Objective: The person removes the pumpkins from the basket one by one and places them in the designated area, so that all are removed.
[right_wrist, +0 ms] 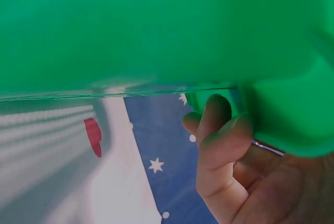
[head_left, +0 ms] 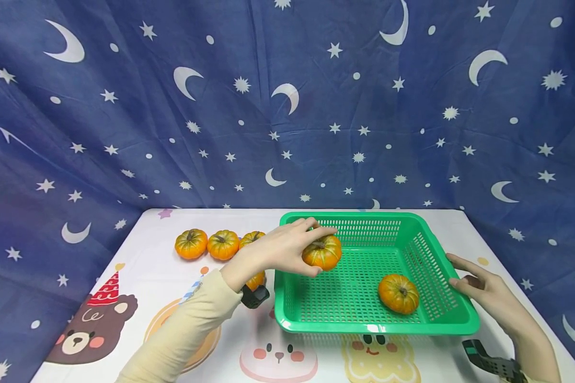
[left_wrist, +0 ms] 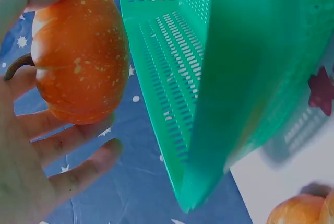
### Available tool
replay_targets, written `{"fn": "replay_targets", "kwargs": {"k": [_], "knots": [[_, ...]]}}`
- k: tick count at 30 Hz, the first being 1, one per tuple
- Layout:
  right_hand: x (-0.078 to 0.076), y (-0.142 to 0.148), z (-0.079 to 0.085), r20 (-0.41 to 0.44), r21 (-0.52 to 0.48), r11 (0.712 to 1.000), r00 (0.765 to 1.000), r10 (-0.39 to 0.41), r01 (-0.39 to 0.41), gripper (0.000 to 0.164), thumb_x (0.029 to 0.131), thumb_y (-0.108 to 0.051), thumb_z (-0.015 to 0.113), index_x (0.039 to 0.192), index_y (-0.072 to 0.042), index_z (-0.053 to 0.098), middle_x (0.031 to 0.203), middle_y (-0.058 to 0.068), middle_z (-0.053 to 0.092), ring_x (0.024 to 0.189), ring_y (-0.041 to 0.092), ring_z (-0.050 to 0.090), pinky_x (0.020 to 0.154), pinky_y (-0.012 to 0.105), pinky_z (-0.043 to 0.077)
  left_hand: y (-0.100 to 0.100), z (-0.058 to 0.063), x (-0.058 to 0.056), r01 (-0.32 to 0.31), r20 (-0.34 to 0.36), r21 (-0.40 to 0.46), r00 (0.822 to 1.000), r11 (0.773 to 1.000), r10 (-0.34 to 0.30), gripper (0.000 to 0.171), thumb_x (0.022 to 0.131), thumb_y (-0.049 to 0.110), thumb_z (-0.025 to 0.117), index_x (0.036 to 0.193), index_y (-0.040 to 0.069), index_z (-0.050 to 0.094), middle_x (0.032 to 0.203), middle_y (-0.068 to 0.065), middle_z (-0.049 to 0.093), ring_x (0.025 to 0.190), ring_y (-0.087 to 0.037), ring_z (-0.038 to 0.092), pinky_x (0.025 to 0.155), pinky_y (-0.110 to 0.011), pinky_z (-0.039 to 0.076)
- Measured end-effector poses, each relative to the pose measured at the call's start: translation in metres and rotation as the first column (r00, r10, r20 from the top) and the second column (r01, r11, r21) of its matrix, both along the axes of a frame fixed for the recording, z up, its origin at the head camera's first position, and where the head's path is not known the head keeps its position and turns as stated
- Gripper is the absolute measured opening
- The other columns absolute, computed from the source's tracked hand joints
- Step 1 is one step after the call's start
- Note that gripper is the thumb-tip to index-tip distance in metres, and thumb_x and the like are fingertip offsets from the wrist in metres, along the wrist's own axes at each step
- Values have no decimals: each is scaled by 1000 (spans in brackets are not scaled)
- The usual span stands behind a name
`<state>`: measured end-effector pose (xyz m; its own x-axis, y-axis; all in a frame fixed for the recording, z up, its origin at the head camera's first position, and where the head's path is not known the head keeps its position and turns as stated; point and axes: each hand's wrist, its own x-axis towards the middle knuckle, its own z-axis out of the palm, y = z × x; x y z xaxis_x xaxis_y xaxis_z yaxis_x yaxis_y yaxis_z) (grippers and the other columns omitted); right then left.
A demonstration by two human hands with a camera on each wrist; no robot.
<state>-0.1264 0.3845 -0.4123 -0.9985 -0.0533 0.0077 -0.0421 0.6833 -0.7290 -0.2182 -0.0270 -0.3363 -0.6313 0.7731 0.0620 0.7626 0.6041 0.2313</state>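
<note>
My left hand point(head_left: 287, 246) grips a small orange pumpkin point(head_left: 323, 254) above the left part of a green plastic basket point(head_left: 350, 327). In the left wrist view the brown stem of this pumpkin point(left_wrist: 83, 57) points toward the palm, with thumb and fingers around its sides. Another pumpkin point(head_left: 399, 294) lies on the basket floor, right of the middle. At the basket's right side, my right hand point(head_left: 486, 290) holds the rim with thumb and fingers. The right wrist view shows the curled fingers point(right_wrist: 224, 145) close under the green rim.
Left of the basket, several more pumpkins point(head_left: 190, 244) stand on the white table cover point(head_left: 172, 287) with cartoon prints; my left forearm partly hides some. A dark blue curtain point(head_left: 287, 106) with moons and stars hangs behind and beside the table.
</note>
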Motion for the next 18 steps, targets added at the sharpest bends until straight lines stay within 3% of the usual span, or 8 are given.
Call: {"fn": "replay_targets", "kwargs": {"k": [11,18], "knots": [[0,0,-1,6,-10,1000,1000,7,-7,63,97,-25,56,148,0,31,110,-37,40,81,0,62,68,17,48,-26,1,4,-49,-11,67,999,997,50,77,75,42,70,146,31,40,124,2,52,104,-13,51,85,-31,48],[0,1,-1,3,-14,1000,1000,13,-13,62,97,-24,56,149,-1,31,111,-37,40,81,1,63,68,17,47,-43,0,7,-116,3,79,993,990,116,78,75,42,71,146,31,39,126,1,52,108,-15,52,90,-35,49]]}}
